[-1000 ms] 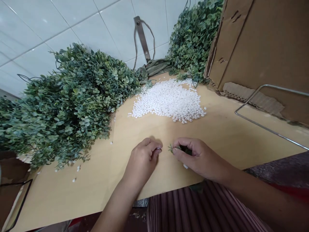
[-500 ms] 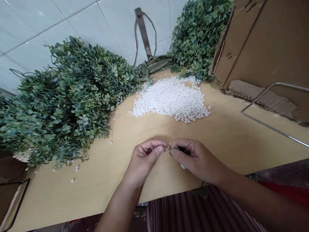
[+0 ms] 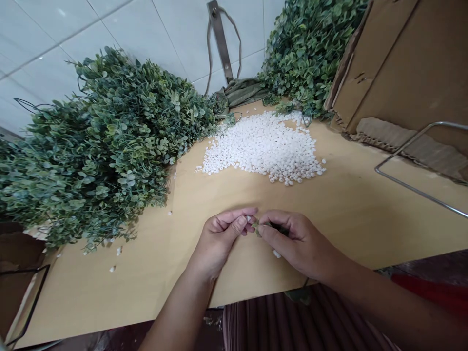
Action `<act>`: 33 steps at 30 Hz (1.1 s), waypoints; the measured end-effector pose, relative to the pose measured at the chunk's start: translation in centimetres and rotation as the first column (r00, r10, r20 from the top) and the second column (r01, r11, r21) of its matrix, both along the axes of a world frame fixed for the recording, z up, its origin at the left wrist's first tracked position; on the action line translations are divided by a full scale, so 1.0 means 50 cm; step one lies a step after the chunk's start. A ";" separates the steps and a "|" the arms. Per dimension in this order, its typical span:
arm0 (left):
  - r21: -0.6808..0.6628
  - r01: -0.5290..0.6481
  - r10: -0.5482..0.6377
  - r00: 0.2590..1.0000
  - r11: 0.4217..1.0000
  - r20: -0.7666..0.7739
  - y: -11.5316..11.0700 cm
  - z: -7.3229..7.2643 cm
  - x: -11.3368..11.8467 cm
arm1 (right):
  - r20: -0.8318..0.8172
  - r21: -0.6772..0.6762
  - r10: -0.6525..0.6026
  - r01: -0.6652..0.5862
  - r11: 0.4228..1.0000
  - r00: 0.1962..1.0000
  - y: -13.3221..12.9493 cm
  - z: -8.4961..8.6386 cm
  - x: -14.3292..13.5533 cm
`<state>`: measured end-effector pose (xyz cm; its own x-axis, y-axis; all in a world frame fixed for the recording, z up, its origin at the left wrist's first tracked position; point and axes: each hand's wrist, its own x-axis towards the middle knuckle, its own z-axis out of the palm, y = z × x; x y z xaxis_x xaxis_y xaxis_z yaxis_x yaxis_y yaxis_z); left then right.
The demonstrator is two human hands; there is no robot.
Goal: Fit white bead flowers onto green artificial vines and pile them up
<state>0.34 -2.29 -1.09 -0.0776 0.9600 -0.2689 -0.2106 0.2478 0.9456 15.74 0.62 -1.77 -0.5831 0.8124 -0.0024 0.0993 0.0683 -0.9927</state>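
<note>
Between the thumb and forefinger of my left hand [image 3: 223,236] is a small white bead [image 3: 249,219]. My right hand [image 3: 298,239] pinches a green sprig [image 3: 257,228], its tip close to the left fingertips; the rest of the sprig is mostly hidden by the right hand. Another white bead [image 3: 277,253] shows just under the right hand. Leaves [image 3: 298,295] hang at the table's front edge below the right wrist. Beyond both hands lies a wide pile of white beads [image 3: 263,146].
Bushy artificial greenery [image 3: 109,146] covers the table's left side, with more greenery [image 3: 307,53] at the back. A cardboard box [image 3: 413,63] and bent metal wire [image 3: 420,190] stand right. Loose beads [image 3: 112,268] lie at left.
A white bead now shows at my left fingertips, and the left forefinger reaches further out. Small leaves of the sprig show more at the right fingertips. The view has shifted slightly.
</note>
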 end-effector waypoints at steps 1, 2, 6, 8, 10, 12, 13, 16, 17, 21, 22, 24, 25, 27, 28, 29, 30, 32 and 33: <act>-0.008 -0.001 0.001 1.000 1.000 0.008 0.000 0.001 0.001 | 0.006 0.011 -0.003 0.003 1.000 1.000 -0.001 -0.001 0.000; -0.013 -0.003 0.003 1.000 1.000 0.017 0.001 0.002 0.001 | 0.013 0.022 -0.009 0.009 1.000 1.000 -0.002 -0.001 -0.001; -0.030 -0.015 0.016 0.999 0.999 0.035 0.003 0.003 0.002 | 0.038 0.067 -0.046 0.043 0.997 0.998 -0.007 -0.006 -0.002; -0.030 -0.024 0.025 0.999 0.999 0.030 0.004 0.003 0.004 | 0.038 0.087 -0.066 0.062 0.994 0.997 -0.008 -0.009 -0.003; -0.023 -0.028 0.028 1.000 0.999 0.005 0.004 0.003 0.006 | 0.028 0.103 -0.072 0.069 0.992 0.997 -0.009 -0.010 -0.003; -0.018 -0.027 0.026 0.999 0.999 -0.036 0.003 0.003 0.010 | 0.019 0.114 -0.066 0.064 0.991 0.998 -0.009 -0.010 -0.005; -0.016 -0.026 0.025 0.998 1.000 -0.057 0.002 0.003 0.011 | 0.014 0.115 -0.063 0.061 0.991 0.998 -0.009 -0.010 -0.005; 0.006 -0.011 0.011 0.995 1.000 -0.099 -0.001 0.004 0.012 | -0.010 0.124 -0.069 0.070 0.990 0.998 -0.007 -0.008 -0.007; 0.015 -0.003 0.005 0.995 1.000 -0.104 -0.002 0.004 0.012 | -0.018 0.133 -0.077 0.079 0.988 0.997 -0.006 -0.008 -0.007; 0.016 0.016 -0.015 0.997 1.000 -0.081 -0.003 0.005 0.008 | -0.004 0.149 -0.110 0.109 0.983 0.994 -0.005 -0.008 -0.007; 0.009 0.017 -0.017 0.998 1.000 -0.069 -0.003 0.005 0.007 | 0.008 0.145 -0.114 0.111 0.983 0.993 -0.005 -0.009 -0.006; -0.002 0.014 -0.014 0.999 1.000 -0.051 -0.002 0.004 0.007 | 0.024 0.138 -0.114 0.110 0.984 0.993 -0.006 -0.010 -0.005; -0.005 0.012 -0.013 0.999 1.000 -0.047 -0.002 0.005 0.007 | 0.029 0.140 -0.113 0.108 0.984 0.993 -0.007 -0.010 -0.005; -0.008 0.009 -0.009 0.999 1.000 -0.040 -0.003 0.006 0.008 | 0.035 0.154 -0.116 0.110 0.982 0.993 -0.007 -0.011 -0.005; -0.011 0.009 -0.009 0.999 1.000 -0.035 -0.003 0.006 0.008 | 0.037 0.161 -0.122 0.115 0.980 0.992 -0.007 -0.011 -0.005; -0.014 0.010 -0.010 1.000 1.000 -0.028 -0.003 0.007 0.008 | 0.037 0.167 -0.128 0.120 0.979 0.991 -0.007 -0.011 -0.005; -0.017 0.011 -0.011 1.000 1.000 -0.020 -0.003 0.008 0.008 | 0.036 0.174 -0.134 0.126 0.977 0.990 -0.007 -0.011 -0.004; -0.024 0.011 -0.011 1.000 1.000 -0.007 -0.003 0.009 0.008 | 0.034 0.183 -0.144 0.135 0.974 0.989 -0.008 -0.011 -0.004; -0.025 0.012 -0.012 1.000 1.000 -0.004 -0.002 0.009 0.008 | 0.035 0.188 -0.147 0.138 0.972 0.989 -0.009 -0.012 -0.003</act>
<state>0.75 -2.41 -0.63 -0.0674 0.9538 -0.2927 -0.2037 0.2740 0.9399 15.57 0.18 -2.35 -0.4642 0.8762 0.1297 0.1688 0.2313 -0.9581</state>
